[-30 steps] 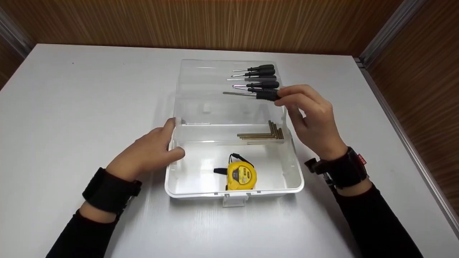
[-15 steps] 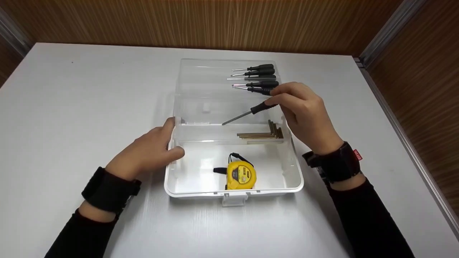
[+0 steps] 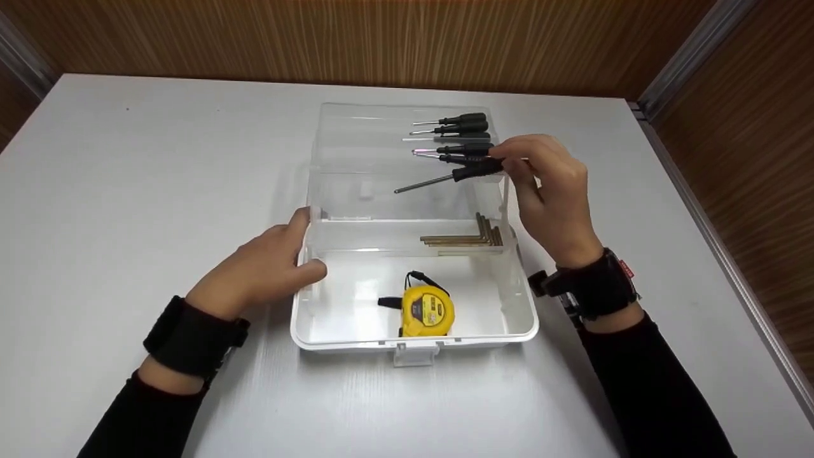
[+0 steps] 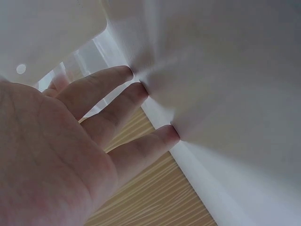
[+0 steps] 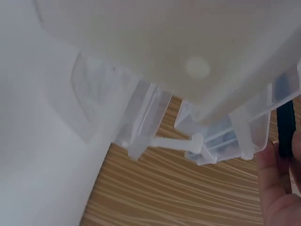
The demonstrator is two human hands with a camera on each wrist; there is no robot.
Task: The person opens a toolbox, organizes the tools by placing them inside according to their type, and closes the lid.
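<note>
A staged work booth or small test station is shown rather than a lived-in room. A plain white table [image 3: 127, 191] is enclosed on three sides by wood-grain wall panels [image 3: 381, 38], which are joined at the corners by bare aluminium profile rails [image 3: 693, 51]. A workshop character is lent by a clear plastic toolbox [image 3: 413, 331] in which small screwdrivers [image 3: 455, 127], hex keys [image 3: 467, 236] and a yellow tape measure [image 3: 427, 310] are kept. Black camera straps [image 3: 194, 334] are worn on both wrists. In the wrist views little beyond blurred plastic and wood grain can be made out, probably the same panelling.
</note>
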